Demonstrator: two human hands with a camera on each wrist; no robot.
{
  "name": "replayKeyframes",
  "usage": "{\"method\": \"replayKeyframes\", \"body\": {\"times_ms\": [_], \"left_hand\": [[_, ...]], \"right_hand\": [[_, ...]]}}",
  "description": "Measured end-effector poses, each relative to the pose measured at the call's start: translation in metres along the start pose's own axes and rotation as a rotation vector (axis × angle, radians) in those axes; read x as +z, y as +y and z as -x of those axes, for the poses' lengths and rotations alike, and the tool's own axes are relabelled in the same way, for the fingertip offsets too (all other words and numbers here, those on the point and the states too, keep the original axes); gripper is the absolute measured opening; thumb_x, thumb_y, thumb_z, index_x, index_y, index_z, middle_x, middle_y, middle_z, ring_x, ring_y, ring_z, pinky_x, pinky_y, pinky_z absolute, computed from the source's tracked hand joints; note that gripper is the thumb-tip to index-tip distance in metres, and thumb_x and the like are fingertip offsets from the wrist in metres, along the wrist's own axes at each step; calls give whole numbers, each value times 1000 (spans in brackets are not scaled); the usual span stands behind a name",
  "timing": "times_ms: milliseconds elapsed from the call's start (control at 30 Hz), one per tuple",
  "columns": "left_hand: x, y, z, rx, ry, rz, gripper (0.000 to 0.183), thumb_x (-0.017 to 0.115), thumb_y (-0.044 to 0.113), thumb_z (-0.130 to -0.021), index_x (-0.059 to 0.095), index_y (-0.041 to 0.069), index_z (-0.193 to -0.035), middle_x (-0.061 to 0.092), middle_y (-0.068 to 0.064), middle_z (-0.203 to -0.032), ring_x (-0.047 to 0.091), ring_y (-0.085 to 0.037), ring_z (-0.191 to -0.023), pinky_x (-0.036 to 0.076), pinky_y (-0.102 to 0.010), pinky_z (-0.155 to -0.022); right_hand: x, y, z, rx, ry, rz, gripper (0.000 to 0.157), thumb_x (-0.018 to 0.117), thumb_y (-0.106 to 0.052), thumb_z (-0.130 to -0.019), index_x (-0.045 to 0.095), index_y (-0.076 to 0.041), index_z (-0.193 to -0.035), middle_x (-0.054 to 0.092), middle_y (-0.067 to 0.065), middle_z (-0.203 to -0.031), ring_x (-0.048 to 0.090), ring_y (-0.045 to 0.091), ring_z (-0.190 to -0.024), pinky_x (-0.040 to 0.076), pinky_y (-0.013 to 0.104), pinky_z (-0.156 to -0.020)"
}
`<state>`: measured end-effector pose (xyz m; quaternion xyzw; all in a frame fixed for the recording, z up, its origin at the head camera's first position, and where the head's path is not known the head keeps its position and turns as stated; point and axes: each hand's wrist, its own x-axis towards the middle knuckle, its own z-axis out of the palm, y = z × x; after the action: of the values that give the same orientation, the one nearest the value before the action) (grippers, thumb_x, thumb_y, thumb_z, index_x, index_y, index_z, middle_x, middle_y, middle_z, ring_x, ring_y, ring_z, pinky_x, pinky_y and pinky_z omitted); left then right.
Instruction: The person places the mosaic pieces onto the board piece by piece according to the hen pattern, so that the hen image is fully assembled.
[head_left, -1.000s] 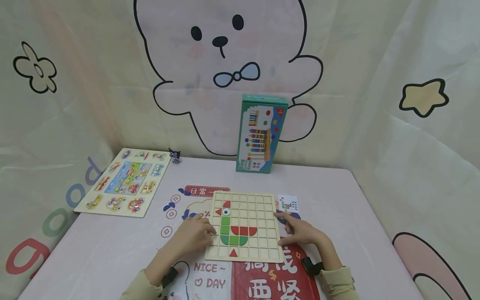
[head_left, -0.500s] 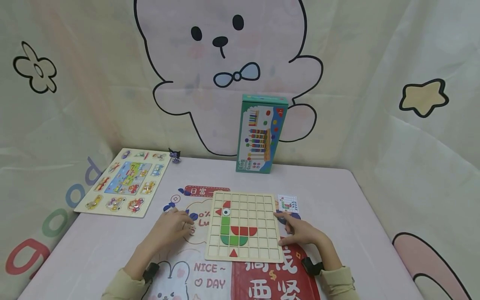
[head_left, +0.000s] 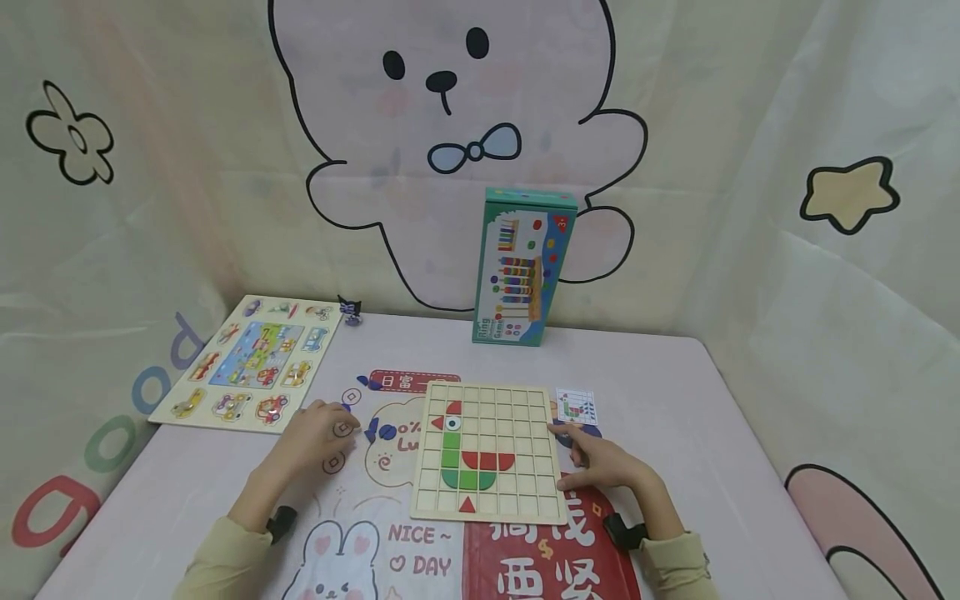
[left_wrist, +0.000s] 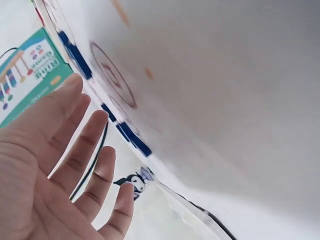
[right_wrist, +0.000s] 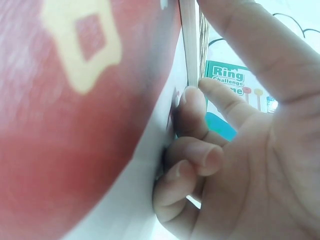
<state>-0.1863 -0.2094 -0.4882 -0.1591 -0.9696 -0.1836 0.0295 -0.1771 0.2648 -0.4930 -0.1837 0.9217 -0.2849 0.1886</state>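
A wooden grid board [head_left: 515, 500] lies flat on the table. Red and green pieces set in its squares form a bird shape with a round eye piece [head_left: 452, 423], a red triangle [head_left: 467, 506] below. My right hand [head_left: 603, 462] touches the board's right edge with thumb and index finger; its other fingers curl in beneath, as the right wrist view shows. My left hand [head_left: 313, 429] holds nothing and hovers left of the board, fingers spread and loosely bent in the left wrist view. A small picture card [head_left: 577, 407] of a similar bird lies beyond my right hand.
A vehicle picture puzzle board [head_left: 307, 323] sits at the back left, its near corner close to my left hand. Beside it stands a small dark figurine [head_left: 349, 310]. A green game box [head_left: 522, 267] leans upright against the back curtain. Printed sheets cover the table under the grid board.
My left hand has left the grid board's left edge and moved left and away, toward the vehicle puzzle board. The right hand and the grid board stay where they were.
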Motion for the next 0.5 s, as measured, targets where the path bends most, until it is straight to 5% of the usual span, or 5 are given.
{"method": "replayKeyframes", "body": {"times_ms": [500], "left_hand": [[-6, -20, -13, -20, -15, 87, 17, 74, 14, -74, 71, 10, -90, 65, -7, -95, 59, -29, -93, 44, -48, -84]], "right_hand": [[0, 0, 0, 5, 3, -2, 87, 77, -43, -69, 36, -20, -142, 44, 2, -77, 37, 11, -62, 32, 22, -52]]}}
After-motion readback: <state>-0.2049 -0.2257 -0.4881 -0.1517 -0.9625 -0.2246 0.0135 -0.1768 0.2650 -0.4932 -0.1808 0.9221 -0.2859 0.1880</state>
